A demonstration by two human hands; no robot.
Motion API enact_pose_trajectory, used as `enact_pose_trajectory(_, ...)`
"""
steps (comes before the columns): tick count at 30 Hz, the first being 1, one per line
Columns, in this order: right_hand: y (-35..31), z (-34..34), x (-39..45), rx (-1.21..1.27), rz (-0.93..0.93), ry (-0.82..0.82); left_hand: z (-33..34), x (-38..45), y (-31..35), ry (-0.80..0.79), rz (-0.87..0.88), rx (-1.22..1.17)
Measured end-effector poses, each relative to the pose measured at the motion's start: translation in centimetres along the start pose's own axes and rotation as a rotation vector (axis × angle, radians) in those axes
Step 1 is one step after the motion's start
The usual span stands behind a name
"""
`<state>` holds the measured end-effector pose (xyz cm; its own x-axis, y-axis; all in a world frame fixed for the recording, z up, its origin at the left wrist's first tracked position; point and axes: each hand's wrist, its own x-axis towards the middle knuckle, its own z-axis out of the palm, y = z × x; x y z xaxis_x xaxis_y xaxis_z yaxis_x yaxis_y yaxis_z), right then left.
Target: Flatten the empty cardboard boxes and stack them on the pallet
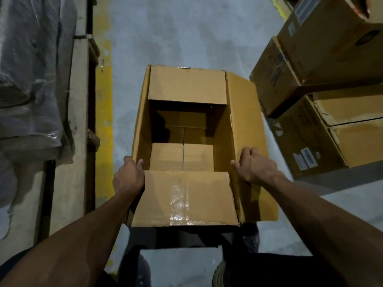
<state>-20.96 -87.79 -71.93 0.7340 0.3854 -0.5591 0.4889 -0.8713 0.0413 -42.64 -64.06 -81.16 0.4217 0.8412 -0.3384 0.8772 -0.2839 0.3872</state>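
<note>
The open brown cardboard box (186,141) runs lengthwise away from both hands, left (129,177) gripping its near-left wall, right (256,165) gripping the near-right flap.

Grey concrete floor (186,34) under dim light; a yellow painted line (103,96) runs along it; left of the line, wooden boards (78,104) carry plastic-wrapped bundles (31,69).

The left hand (129,179) hides its fingers behind the open box's (187,146) left wall. The stacked boxes (323,59) run off the right edge, their labels too blurred to read. The wrapped bundle (31,79) on the pallet (78,100) is cut by the left edge.
</note>
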Motion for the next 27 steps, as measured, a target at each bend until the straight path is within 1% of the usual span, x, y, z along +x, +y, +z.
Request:
enact_pose_trajectory(2, -0.3, 1.5, 0.8, 0.156, 0.052, -0.021, 0.1, 0.1, 0.0, 0.006, 0.005, -0.002)
enact_pose_trajectory(5, -1.3, 3.0, 2.3, 0.267, 0.145, 0.002, 0.4, 0.3, 0.0, 0.01, 0.017, -0.006)
enact_pose_trajectory(7, -1.8, 3.6, 3.1, 0.346, 0.192, 0.051, 0.5, 0.4, -0.1, 0.007, 0.023, 0.002)
enact_pose_trajectory(12, -2.4, 5.1, 4.2, 0.513, 0.223, 0.164, 0.8, 0.7, -0.1, 0.021, 0.017, 0.004)
enact_pose_trajectory(14, -2.5, 5.3, 4.6, 0.59, 0.251, 0.188, 0.7, 1.0, 0.1, 0.003, 0.021, -0.034)
enact_pose_trajectory(15, -2.6, 5.4, 4.8, 0.61, 0.256, 0.182, 0.5, 1.2, 0.1, -0.001, 0.046, -0.014)
enact_pose_trajectory(16, -2.6, 5.3, 4.8, 0.61, 0.254, 0.164, 0.3, 1.2, 0.1, 0.019, 0.109, 0.057)
enact_pose_trajectory(17, -2.5, 5.1, 4.8, 0.598, 0.249, 0.144, -0.2, 0.8, 0.4, 0.066, 0.222, 0.145)
enact_pose_trajectory(18, -2.4, 4.9, 4.7, 0.586, 0.243, 0.121, -0.6, 0.3, 1.1, 0.106, 0.373, 0.211)
enact_pose_trajectory(19, -2.3, 4.7, 4.5, 0.578, 0.231, 0.098, -0.8, -0.3, 2.0, 0.091, 0.53, 0.24)
enact_pose_trajectory(20, -2.1, 4.5, 4.1, 0.582, 0.218, 0.072, -1.0, -1.0, 3.1, 0.0, 0.662, 0.254)
enact_pose_trajectory(21, -1.9, 4.4, 3.6, 0.609, 0.206, 0.045, -0.7, -1.5, 4.1, -0.148, 0.744, 0.274)
enact_pose_trajectory(22, -1.6, 4.4, 3.0, 0.657, 0.195, 0.013, -0.6, -2.0, 4.9, -0.307, 0.77, 0.312)
enact_pose_trajectory(23, -1.4, 4.4, 2.4, 0.719, 0.187, -0.023, -0.6, -2.4, 5.6, -0.417, 0.768, 0.354)
enact_pose_trajectory(24, -1.1, 4.4, 1.9, 0.782, 0.186, -0.05, -1.0, -2.8, 6.3, -0.452, 0.743, 0.378)
enact_pose_trajectory(27, 0.0, 3.9, 0.4, 0.924, 0.215, -0.113, -3.3, -4.0, 7.9, -0.312, 0.721, 0.34)
